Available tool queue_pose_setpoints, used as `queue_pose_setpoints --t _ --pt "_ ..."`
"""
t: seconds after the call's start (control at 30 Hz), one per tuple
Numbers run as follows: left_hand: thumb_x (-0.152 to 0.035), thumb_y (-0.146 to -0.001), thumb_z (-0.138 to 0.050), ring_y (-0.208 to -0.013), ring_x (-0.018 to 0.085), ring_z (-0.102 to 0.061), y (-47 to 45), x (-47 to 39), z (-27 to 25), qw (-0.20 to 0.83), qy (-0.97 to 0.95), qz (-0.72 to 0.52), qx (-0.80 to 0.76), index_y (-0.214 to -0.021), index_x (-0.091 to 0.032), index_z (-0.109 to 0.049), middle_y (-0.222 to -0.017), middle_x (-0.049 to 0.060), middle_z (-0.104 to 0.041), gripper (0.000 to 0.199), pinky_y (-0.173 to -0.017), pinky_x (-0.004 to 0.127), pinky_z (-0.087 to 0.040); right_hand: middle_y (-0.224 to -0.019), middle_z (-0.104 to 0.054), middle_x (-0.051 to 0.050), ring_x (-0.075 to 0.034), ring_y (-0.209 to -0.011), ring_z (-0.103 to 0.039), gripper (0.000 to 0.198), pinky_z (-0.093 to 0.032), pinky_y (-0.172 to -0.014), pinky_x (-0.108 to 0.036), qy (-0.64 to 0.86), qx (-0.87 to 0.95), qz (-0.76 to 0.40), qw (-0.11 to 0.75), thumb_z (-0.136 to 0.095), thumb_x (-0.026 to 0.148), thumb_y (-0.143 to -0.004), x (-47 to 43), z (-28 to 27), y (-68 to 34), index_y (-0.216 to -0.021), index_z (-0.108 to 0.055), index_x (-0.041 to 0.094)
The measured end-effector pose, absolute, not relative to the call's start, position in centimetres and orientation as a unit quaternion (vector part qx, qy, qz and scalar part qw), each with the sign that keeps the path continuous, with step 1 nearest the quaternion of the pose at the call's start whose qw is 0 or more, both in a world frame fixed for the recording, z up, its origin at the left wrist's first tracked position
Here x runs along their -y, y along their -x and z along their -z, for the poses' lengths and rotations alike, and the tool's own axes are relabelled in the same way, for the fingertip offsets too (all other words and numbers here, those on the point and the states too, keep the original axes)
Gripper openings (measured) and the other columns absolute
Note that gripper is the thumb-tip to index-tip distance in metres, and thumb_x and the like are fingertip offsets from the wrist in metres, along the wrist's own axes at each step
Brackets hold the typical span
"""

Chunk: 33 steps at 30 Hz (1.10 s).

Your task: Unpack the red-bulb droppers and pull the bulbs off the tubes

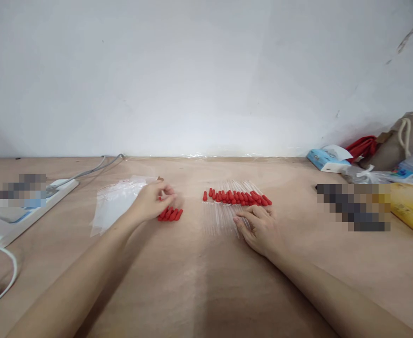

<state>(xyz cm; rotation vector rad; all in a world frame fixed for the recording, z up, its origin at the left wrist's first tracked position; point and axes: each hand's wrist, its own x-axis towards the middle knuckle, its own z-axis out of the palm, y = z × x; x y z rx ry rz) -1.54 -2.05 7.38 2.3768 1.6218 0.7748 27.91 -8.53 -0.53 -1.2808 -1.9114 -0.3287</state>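
My left hand (151, 201) is curled in a pinch above a small cluster of red rubber bulbs (171, 214), with a bit of red showing between thumb and fingers. On the right, my right hand (259, 228) has thumb and index finger closed at the edge of a row of thin clear tubes (218, 218); one tube seems to be between the fingertips. Above these tubes lies a longer row of red rubber bulbs (237, 197). Thin whitish sticks (243, 186) fan out behind that row.
Clear plastic bags (112, 204) lie beside my left forearm. A white power strip (60, 190) with cables is at the left. Toward the right are a blue tissue pack (324, 162), a grey bag (389, 145), a yellow package (412, 206) and a blurred-out dark object (350, 209). A wall closes the back.
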Motion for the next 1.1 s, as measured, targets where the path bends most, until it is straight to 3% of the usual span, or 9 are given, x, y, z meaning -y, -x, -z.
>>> queue_pose_setpoints --t 0.2,0.43,0.57,0.67,0.83,0.97,1.1 --pt "-0.049 -0.070 -0.056 -0.084 0.024 -0.056 -5.3 0.3 -5.9 0.049 -0.828 -0.146 -0.540 -0.073 -0.020 -0.062 -0.084 0.005 -0.063 0.030 -0.078 0.038 -0.038 -0.073 -0.059 -0.001 -0.012 -0.071 -0.053 0.019 -0.027 -0.079 -0.031 0.523 0.740 0.111 0.409 -0.050 0.033 -0.083 8.4 0.8 -28.3 -0.077 -0.065 0.022" --pt "-0.048 -0.070 -0.055 -0.062 0.021 -0.058 -7.3 -2.1 -4.7 0.099 -0.798 -0.090 -0.587 -0.057 -0.019 -0.058 -0.058 0.002 -0.062 0.032 -0.071 0.036 -0.038 -0.072 -0.058 -0.001 -0.011 -0.069 -0.052 0.028 -0.028 -0.077 -0.031 0.539 0.729 0.099 0.409 -0.045 0.031 -0.086 8.3 0.5 -28.5 -0.068 -0.063 0.019" --pt "-0.040 -0.076 -0.044 -0.059 0.020 -0.057 -6.6 -1.4 -5.2 0.080 -0.772 -0.127 -0.618 -0.062 -0.018 -0.057 -0.061 0.003 -0.062 0.029 -0.062 0.032 -0.038 -0.069 -0.057 0.000 -0.011 -0.068 -0.052 0.029 -0.029 -0.076 -0.032 0.542 0.724 0.102 0.414 -0.045 0.031 -0.086 8.3 0.5 -28.5 -0.066 -0.062 0.019" --pt "-0.032 -0.078 -0.042 -0.067 0.020 -0.058 -5.5 0.6 -5.6 0.044 -0.762 -0.171 -0.623 -0.071 -0.018 -0.055 -0.070 0.005 -0.063 0.021 -0.064 0.031 -0.038 -0.078 -0.059 -0.002 -0.014 -0.076 -0.055 0.018 -0.034 -0.077 -0.033 0.532 0.721 0.107 0.431 -0.049 0.032 -0.083 8.1 0.8 -28.6 -0.086 -0.064 0.022" --pt "-0.028 -0.076 -0.049 -0.066 0.016 -0.055 -3.6 4.8 -4.0 -0.036 -0.836 -0.280 -0.471 -0.070 -0.018 -0.051 -0.068 0.001 -0.061 0.012 -0.072 0.032 -0.037 -0.114 -0.052 -0.011 -0.023 -0.105 -0.049 0.054 -0.038 -0.087 -0.039 0.470 0.748 0.131 0.450 -0.056 0.037 -0.076 7.9 0.6 -28.7 -0.126 -0.043 0.020" --pt "-0.020 -0.076 -0.052 -0.066 0.014 -0.056 -3.3 6.4 -1.4 -0.036 -0.863 -0.370 -0.343 -0.075 -0.018 -0.050 -0.070 0.000 -0.062 0.003 -0.072 0.031 -0.038 -0.122 -0.050 -0.009 -0.024 -0.113 -0.045 0.053 -0.033 -0.094 -0.042 0.396 0.810 0.164 0.400 -0.059 0.039 -0.075 8.3 -0.1 -28.4 -0.124 -0.045 0.024" --pt "-0.014 -0.075 -0.054 -0.071 0.012 -0.057 -3.9 6.7 -0.1 -0.015 -0.868 -0.404 -0.290 -0.080 -0.019 -0.049 -0.075 0.000 -0.063 0.009 -0.076 0.031 -0.039 -0.095 -0.064 -0.002 -0.019 -0.101 -0.052 0.032 -0.028 -0.095 -0.042 0.353 0.842 0.170 0.371 -0.058 0.033 -0.078 8.8 -0.4 -28.1 -0.109 -0.057 0.027"
